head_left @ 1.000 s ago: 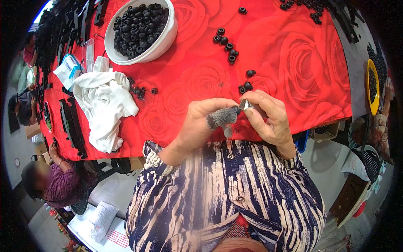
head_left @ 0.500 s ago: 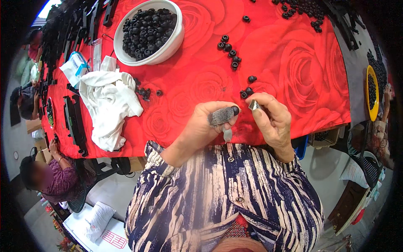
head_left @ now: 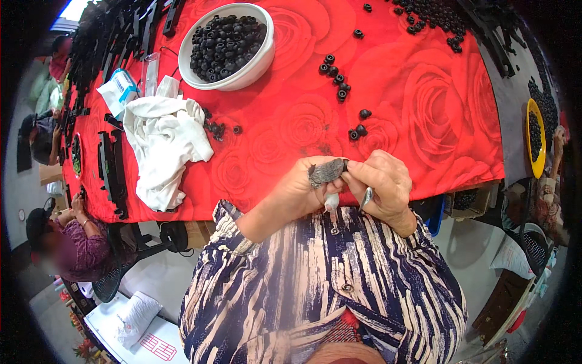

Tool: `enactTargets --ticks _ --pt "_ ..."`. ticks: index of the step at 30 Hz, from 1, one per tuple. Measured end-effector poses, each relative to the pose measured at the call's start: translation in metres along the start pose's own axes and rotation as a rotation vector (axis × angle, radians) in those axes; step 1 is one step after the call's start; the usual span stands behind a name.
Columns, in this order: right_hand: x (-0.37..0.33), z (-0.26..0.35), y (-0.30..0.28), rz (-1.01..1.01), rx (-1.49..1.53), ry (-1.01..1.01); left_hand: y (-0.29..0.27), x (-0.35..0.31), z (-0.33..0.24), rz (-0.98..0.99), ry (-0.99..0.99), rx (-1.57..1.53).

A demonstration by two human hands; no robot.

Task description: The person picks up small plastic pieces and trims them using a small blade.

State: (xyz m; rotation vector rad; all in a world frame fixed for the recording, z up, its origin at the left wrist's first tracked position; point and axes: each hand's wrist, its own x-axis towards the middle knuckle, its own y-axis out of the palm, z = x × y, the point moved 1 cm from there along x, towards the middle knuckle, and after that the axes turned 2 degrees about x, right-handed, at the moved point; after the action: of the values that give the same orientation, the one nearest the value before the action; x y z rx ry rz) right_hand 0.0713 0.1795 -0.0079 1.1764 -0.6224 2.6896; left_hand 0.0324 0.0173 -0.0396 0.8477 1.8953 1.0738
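Note:
My left hand (head_left: 297, 185) is closed in a pinch on a small round black part (head_left: 345, 164), of which only a bit shows. A worn grey wrap (head_left: 326, 173) covers its thumb, and a whitish fingertip cover (head_left: 331, 201) shows below. My right hand (head_left: 388, 185) meets it, thumb and forefinger touching the black part. Held in the right hand's curled fingers is a small shiny metal piece (head_left: 367, 195), blade-like, its full shape hidden. Beyond the hands, loose black parts (head_left: 361, 130) of the same look lie on the red rose-patterned cloth (head_left: 424, 121).
A white bowl (head_left: 270, 57) heaped with black parts stands at the far left, beside a crumpled white cloth (head_left: 163, 145). Long black plastic pieces (head_left: 112, 173) line the left edge. More parts lie far right, near a yellow tray (head_left: 533, 173). A person (head_left: 79, 242) sits at left.
My right hand has moved left and closed in on the black part at my left hand. The metal piece has swung from above its fingertips to below them. The view has shifted slightly.

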Motion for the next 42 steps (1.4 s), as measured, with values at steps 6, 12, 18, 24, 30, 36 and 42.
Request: enactTargets --ticks 6,12,18,24,30,36,42 --pt "0.003 0.005 -0.007 0.008 0.028 0.097 0.007 -0.001 -0.005 -0.063 0.154 0.113" --pt "0.007 0.006 0.0 0.005 -0.065 0.065 0.011 -0.013 -0.005 -0.161 0.187 0.196" --pt "-0.013 -0.005 -0.002 0.006 -0.05 0.279 0.05 -0.029 -0.088 -0.539 0.726 0.932" --pt "-0.005 -0.006 -0.001 0.019 -0.027 0.322 0.023 -0.02 -0.187 -0.758 1.108 1.289" --pt "-0.014 -0.014 -0.009 -0.053 -0.023 0.242 0.041 0.021 -0.129 -0.516 1.101 1.822" --pt "-0.012 -0.009 -0.012 -0.116 -0.066 0.149 0.043 0.071 -0.063 -0.253 0.654 1.956" --pt "-0.014 -0.008 -0.013 -0.077 -0.086 0.212 0.045 0.094 -0.06 -0.174 0.445 2.097"
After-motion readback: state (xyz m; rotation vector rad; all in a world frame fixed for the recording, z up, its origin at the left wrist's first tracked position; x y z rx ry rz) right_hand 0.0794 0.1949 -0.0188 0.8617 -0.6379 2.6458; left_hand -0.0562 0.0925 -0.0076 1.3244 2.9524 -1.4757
